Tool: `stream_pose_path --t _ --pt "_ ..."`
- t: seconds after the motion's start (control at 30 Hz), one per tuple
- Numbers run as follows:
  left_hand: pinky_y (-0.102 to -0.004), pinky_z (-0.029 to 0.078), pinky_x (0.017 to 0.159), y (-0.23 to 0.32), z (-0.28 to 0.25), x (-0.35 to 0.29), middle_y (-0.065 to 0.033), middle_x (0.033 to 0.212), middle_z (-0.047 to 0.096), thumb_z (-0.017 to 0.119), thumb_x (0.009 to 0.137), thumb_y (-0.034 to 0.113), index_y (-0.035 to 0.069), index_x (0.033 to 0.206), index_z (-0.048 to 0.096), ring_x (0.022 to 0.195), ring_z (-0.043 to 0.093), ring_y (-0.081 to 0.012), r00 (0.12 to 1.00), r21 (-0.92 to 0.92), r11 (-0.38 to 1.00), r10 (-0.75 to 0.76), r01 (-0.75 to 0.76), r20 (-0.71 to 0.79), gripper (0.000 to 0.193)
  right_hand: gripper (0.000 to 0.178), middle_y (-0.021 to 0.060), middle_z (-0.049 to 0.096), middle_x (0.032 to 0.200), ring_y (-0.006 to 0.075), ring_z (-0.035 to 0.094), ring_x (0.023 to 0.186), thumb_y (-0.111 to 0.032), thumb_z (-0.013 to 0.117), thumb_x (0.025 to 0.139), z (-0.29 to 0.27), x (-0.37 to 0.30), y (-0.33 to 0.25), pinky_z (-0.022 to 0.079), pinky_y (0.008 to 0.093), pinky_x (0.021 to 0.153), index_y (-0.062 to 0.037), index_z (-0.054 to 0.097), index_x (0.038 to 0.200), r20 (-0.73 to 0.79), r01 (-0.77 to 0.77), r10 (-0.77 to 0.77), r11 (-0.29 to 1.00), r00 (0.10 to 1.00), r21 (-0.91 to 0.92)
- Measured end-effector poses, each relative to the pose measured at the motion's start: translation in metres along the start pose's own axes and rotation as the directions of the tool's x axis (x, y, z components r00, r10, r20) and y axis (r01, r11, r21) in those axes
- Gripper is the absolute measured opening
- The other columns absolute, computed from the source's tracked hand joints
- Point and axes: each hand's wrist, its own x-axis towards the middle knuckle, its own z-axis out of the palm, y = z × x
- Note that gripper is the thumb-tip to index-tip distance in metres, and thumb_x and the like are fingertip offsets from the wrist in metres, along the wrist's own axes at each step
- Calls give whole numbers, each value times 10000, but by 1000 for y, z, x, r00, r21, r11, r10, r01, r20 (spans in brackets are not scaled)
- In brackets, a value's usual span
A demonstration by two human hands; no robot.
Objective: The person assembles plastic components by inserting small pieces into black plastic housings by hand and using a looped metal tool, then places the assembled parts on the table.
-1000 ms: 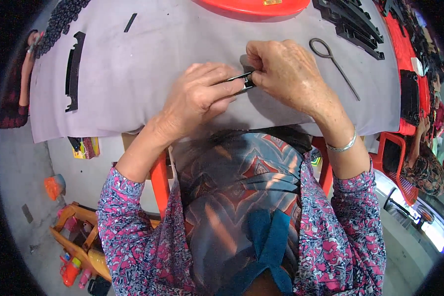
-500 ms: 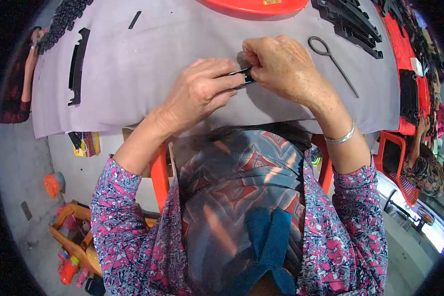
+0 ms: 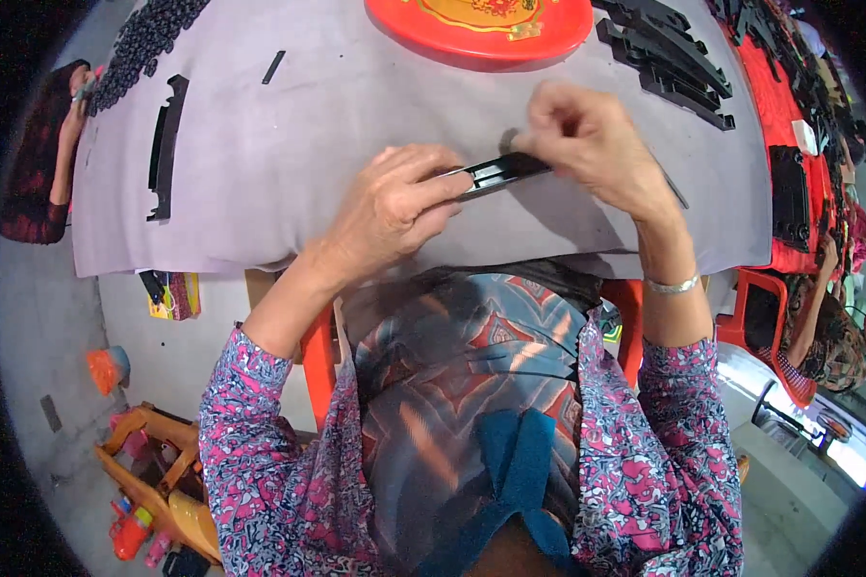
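Shifted rightward, the blurred right hand (image 3: 597, 149), grip unclear, partly hides a rod (image 3: 674, 187); the left hand (image 3: 390, 202) pinches a black strip (image 3: 523, 166) above grey cloth (image 3: 289, 163), a red chair (image 3: 731, 330) right.

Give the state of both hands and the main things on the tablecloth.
Held black part: gripped at its left end
Left hand: closed on that part
Right hand: blurred; touch on the part unclear
Lone black part: lying at left
Thin black strip: lying flat
Long black parts: piled
Small black pieces: heaped
Red tray: bearing a yellow piece
Metal rod: lying, partly hidden
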Motion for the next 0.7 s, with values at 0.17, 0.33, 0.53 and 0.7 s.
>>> stream_pose_path --t 0.17,0.33,0.53,0.7 --pt "-392 507 807 9 -8 10 -128 1126 643 768 732 86 54 1035 691 965 633 -309 998 -102 994 -44 40 -36 315 149 -16 540 650 50 527 631 -126 723 843 -33 -13 26 443 248 568 -21 623 810 -467 85 -19 989 884 120" --pt "-381 520 795 20 -5 27 -110 1109 640 771 735 103 77 1015 685 950 634 -308 1000 115 993 -12 11 1 294 252 142 675 883 258 666 750 -208 718 834 -63 -35 66 525 366 707 -2 668 970 -459 -259 22 849 888 -461" --pt "-396 518 768 34 11 42 -80 1051 651 744 745 80 90 977 670 913 643 -284 997 180 981 -77 72 21 244 217 161 654 949 378 659 859 -136 682 788 -57 -44 69 522 460 756 -53 681 989 -473 -336 -35 659 880 -674" --pt "-373 495 690 38 22 37 -71 978 641 665 777 62 65 965 666 892 638 -245 997 230 970 -78 80 -16 188 179 137 652 952 386 652 874 -95 675 755 -58 -46 70 520 477 741 -53 660 929 -445 -325 -60 598 894 -733"
